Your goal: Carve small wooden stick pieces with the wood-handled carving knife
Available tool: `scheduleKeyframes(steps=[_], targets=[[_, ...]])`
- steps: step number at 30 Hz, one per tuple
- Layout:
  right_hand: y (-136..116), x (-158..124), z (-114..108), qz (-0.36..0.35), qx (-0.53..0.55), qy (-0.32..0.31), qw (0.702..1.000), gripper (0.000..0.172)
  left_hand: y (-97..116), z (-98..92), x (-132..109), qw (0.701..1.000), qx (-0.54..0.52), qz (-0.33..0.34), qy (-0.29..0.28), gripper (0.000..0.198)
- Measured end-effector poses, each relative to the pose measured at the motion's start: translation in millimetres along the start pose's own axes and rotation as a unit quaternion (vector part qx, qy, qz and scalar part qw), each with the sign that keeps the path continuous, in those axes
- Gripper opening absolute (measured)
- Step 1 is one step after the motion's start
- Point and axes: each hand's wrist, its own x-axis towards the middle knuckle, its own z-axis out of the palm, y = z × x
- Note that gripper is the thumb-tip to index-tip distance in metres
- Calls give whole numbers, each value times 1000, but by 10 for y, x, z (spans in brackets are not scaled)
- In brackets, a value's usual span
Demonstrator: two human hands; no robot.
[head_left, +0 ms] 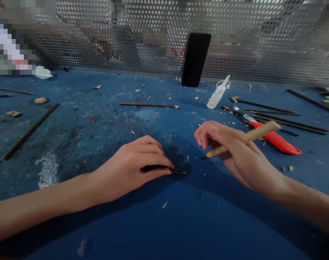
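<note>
My left hand [139,162] rests on the blue table [180,216], fingers pinched on a thin dark stick [175,170] whose tip pokes out to the right. My right hand [232,148] is closed round a tan wooden-handled tool [251,136], held like a pen. Its dark tip points down-left, a short way right of the stick's end and apart from it.
An orange-handled knife [275,139] lies just right of my right hand among several thin dark sticks [286,121]. A small clear glue bottle [218,93] and a black phone [195,59] leaning on the perforated metal wall sit behind. More sticks [29,131] and wood chips lie left.
</note>
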Motion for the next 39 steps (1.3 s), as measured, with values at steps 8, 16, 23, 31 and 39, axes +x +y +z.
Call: scheduleKeyframes(steps=[8,16,23,31,39], targets=[[-134,17,101,154,336,-105,923,55,167,114,-8,998,-17,-54,-15,10],[-96,75,307,141,360,-101,917,60,140,145,-20,999,-1,-20,-39,11],[-108,83,313,121,333,-106,929,55,130,116,0,993,-28,-89,-67,10],[-197,167,171,93,269,-20,958,40,108,110,7,983,-44,-179,-8,30],[-121,164,115,10,153,74,985,21,130,120,-9,996,10,-90,2,18]])
